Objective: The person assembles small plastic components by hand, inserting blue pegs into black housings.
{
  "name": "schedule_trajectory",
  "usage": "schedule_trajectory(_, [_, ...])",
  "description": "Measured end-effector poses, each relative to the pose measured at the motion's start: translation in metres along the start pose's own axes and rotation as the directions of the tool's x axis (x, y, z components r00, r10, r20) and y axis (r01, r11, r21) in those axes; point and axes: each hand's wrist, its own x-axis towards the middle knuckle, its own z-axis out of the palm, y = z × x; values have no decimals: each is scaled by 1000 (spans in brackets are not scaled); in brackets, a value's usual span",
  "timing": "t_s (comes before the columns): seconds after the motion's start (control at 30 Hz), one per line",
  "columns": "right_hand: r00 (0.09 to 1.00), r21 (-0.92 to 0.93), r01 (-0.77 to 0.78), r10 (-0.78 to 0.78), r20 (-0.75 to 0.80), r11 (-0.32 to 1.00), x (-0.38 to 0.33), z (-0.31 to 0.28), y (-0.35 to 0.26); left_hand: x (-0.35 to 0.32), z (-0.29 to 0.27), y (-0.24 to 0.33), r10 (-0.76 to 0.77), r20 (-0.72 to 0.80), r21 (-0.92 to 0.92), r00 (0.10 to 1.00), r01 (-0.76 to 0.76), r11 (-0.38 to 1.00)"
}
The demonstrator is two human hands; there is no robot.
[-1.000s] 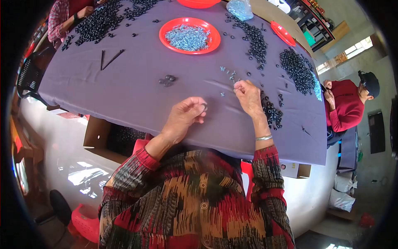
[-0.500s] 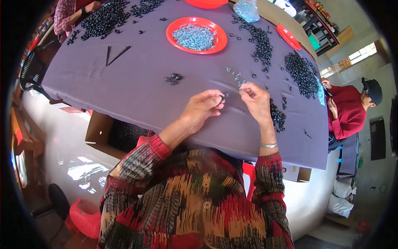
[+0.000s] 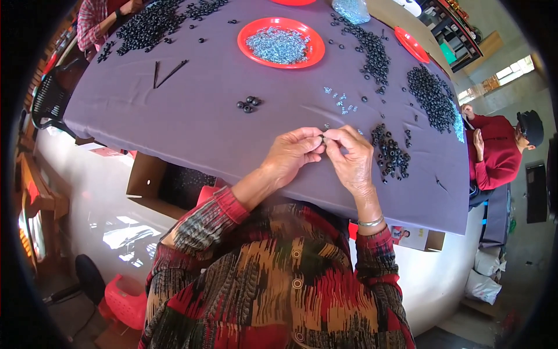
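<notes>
Over the near edge of the table, my left hand (image 3: 292, 153) pinches a small round black piece (image 3: 322, 139) between thumb and fingers. My right hand (image 3: 351, 158) meets it there, its thumb and fingertips closed against the same piece. Whether the right fingertips also hold something tiny is hidden. Just beyond the hands lie loose small clear bluish pieces (image 3: 342, 102). Beside my right hand is a loose heap of round black pieces (image 3: 391, 153), some with a visible hole. A small cluster of black pieces (image 3: 249, 104) sits to the left.
A red plate (image 3: 244, 51) holds many clear bluish pieces. Large black piles lie at the far left (image 3: 148, 26) and right (image 3: 431, 96). Two thin dark sticks (image 3: 170, 74) rest on the purple cloth (image 3: 174, 122). A person in red (image 3: 494, 154) works at the right; another person's sleeve (image 3: 92, 26) shows far left.
My right hand has moved left from the scattered clear pieces to the black piece in my left hand; the fingertips now meet. The whole view has shifted slightly.
</notes>
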Motion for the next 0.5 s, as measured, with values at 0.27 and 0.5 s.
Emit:
schedule_trajectory(0.27, [984,-408,165,-176,10,898,-17,17,-24,-5,-2,-1,74,-37,-35,997,-75,997])
schedule_trajectory(0.5, [999,-97,34,-37,-31,995,-43,-19,-10,-14,-6,7,25,61,-38,998,-23,999])
